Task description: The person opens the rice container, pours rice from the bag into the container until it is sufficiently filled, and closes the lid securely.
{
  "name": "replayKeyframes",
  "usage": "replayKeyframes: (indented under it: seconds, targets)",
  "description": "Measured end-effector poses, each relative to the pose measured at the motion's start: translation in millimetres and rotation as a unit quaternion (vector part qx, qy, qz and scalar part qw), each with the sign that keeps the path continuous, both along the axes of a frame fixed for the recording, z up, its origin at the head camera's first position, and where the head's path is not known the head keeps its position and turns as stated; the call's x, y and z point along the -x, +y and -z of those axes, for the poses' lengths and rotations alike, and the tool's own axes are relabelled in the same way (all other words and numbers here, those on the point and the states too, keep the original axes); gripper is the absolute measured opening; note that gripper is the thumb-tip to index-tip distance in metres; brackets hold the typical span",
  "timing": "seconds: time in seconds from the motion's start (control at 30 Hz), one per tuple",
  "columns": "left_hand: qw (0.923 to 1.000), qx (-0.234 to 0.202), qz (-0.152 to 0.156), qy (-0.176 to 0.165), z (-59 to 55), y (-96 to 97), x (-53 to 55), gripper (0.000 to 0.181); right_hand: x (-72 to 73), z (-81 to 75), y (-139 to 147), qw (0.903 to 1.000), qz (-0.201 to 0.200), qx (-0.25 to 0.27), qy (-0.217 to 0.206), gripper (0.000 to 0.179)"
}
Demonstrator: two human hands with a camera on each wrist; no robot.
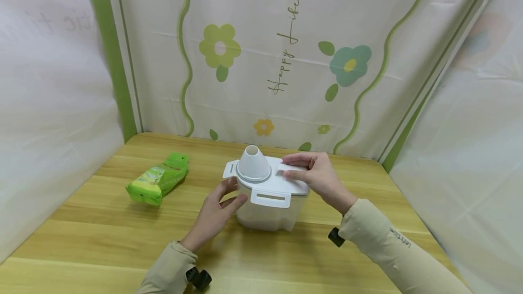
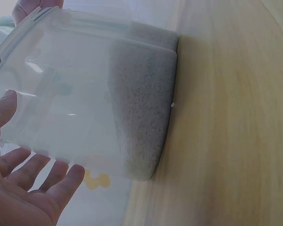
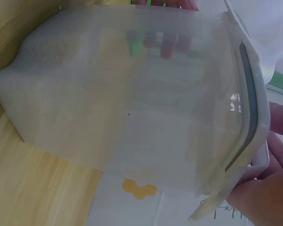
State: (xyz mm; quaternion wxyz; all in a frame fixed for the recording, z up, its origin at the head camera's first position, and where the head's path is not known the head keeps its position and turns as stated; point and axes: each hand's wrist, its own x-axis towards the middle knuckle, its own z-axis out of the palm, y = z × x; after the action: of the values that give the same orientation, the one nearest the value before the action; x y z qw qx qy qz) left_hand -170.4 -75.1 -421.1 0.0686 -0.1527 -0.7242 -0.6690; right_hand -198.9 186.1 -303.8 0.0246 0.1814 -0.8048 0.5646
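Note:
A translucent storage container (image 1: 265, 218) stands upright on the table with a white lid (image 1: 295, 186) on top. The lid carries a cone-shaped spout (image 1: 253, 166), and its side latches (image 1: 270, 201) stick outward. Pale rice-like grains (image 2: 144, 96) fill the bottom part of the container. My left hand (image 1: 216, 212) holds the container's left end, thumb on the near side and fingers around the far side. On the lid's right part, my right hand (image 1: 318, 175) pinches a raised white piece between thumb and fingers; part of that piece is hidden by the fingers.
A bright green plastic bag (image 1: 159, 179) lies on the wooden table (image 1: 102, 239) to the left. Printed white curtains (image 1: 253, 80) hang behind the table and along both sides. One tiny white grain (image 2: 172, 105) lies beside the container's base.

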Motion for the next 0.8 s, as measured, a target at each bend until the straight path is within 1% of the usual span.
replayKeyframes:
  seconds: [0.13,0.2,0.5,0.8]
  targets:
    - [1.0,0.005,0.001,-0.004,-1.0,0.6,-0.3,0.055,0.8,-2.0,1.8,0.9999,0.0,-0.003,0.017,0.035]
    - [1.0,0.008,0.001,-0.005,-1.8,0.8,-0.6,0.053,0.5,-2.9,2.4,0.9998,0.003,-0.003,0.017,0.034]
    - [0.9999,0.009,-0.001,-0.006,-2.4,0.9,-1.2,0.054,-2.2,-0.8,1.3,0.9998,0.006,0.012,-0.017,0.035]
    - [0.9999,0.007,0.002,-0.01,-1.2,0.9,-0.8,0.053,-4.7,4.9,-0.6,0.9995,0.013,0.029,-0.006,0.034]
